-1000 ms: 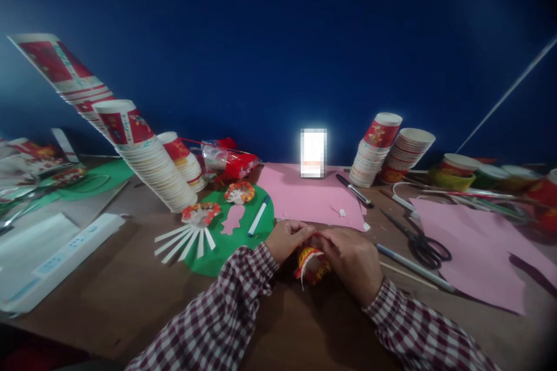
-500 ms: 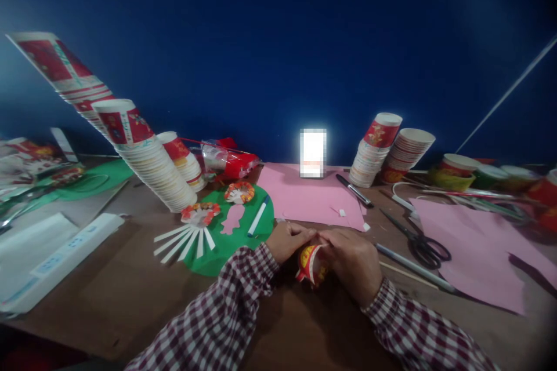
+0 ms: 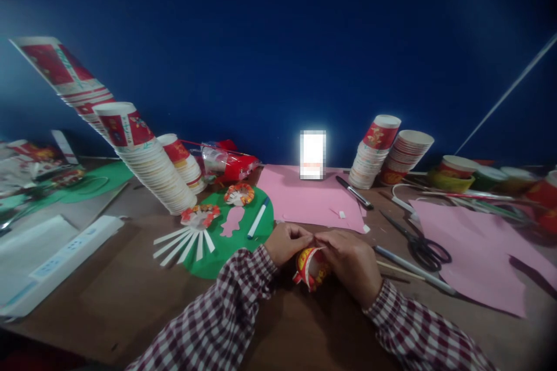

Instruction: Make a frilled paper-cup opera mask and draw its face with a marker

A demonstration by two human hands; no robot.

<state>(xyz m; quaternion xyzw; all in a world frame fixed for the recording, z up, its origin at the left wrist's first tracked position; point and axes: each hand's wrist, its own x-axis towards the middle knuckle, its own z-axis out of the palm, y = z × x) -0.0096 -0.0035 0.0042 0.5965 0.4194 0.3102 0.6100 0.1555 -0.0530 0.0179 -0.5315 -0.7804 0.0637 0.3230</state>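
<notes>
A cut red-and-yellow paper cup (image 3: 310, 271), its strips curled round, hangs below the fingers of both hands. My left hand (image 3: 287, 243) is closed, its thumb and fingertips pinched at the cup's upper edge. From the other side my right hand (image 3: 351, 264) is closed on the same cup, fingers bent over its top. The fingertips almost meet, and they hide the part of the cup between them. Left of the hands, a green paper disc (image 3: 204, 264) bears a pink paper cutout (image 3: 233, 220), a marker (image 3: 258, 218) and cut cup pieces (image 3: 200, 216) with white strips.
Tall leaning stacks of paper cups (image 3: 152, 168) stand at left, with shorter stacks (image 3: 369, 156) at back right. Pink paper (image 3: 287, 197) lies behind the hands, under a bright blurred screen (image 3: 313, 154). To the right are scissors (image 3: 424, 250), a grey rod (image 3: 415, 271) and another pink sheet (image 3: 483, 266).
The cup has turned slightly and shifted a little left and down between my fingers. Both hands keep their hold in nearly the same place.
</notes>
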